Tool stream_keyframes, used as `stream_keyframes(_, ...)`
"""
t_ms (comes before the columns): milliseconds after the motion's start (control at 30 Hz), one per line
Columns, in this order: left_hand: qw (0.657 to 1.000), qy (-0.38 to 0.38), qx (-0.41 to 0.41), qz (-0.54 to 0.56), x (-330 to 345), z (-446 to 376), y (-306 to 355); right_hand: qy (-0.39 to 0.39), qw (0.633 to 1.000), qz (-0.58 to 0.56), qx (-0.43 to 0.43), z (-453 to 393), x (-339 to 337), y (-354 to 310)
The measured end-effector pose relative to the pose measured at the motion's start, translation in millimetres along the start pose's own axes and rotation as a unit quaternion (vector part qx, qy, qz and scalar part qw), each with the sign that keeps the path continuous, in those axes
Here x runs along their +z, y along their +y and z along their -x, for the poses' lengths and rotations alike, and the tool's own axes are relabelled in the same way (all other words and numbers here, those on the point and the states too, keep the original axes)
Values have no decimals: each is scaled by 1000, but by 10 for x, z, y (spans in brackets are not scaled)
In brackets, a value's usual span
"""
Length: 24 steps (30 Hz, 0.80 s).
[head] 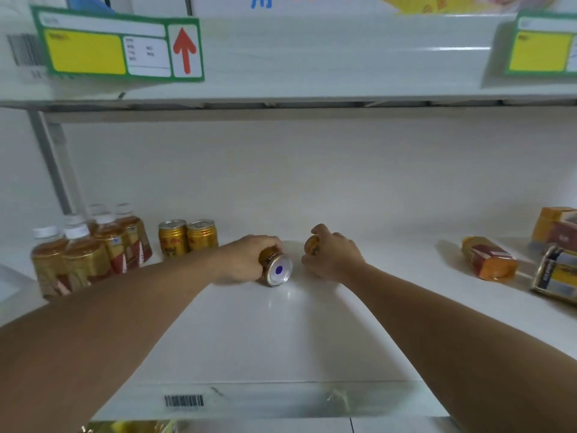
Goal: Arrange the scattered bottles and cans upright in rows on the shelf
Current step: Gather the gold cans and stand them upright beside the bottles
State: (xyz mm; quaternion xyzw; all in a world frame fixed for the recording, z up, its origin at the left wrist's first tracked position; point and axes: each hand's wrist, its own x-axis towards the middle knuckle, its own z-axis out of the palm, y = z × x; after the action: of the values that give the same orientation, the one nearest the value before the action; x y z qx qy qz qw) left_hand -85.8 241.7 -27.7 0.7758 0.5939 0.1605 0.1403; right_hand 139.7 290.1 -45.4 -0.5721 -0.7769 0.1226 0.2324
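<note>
Labels unreadable. My left hand [246, 260] wraps a gold can [274, 266] lying mid-shelf [281, 339], base toward me. My right hand [332, 254] closes around a second can [312, 245] just right of it.

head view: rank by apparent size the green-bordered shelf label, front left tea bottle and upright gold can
1. green-bordered shelf label
2. front left tea bottle
3. upright gold can
The label sits nearer the camera, so true sizes are unsure.
</note>
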Motion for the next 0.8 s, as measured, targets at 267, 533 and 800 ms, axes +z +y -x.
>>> stream_keyframes(267, 979, 3, -140, 151, -63, 454, 290, -26, 997, -46, -63, 280, 51, -201)
stream_keyframes(533, 952, 161, -246, 89, 213, 747, 514, -26, 990, -17, -141, 601, 120, -347)
stream_keyframes(800, 916, 125, -380, -28, 143, 1197, 614, -52, 993, -30, -106, 857, 28, -426)
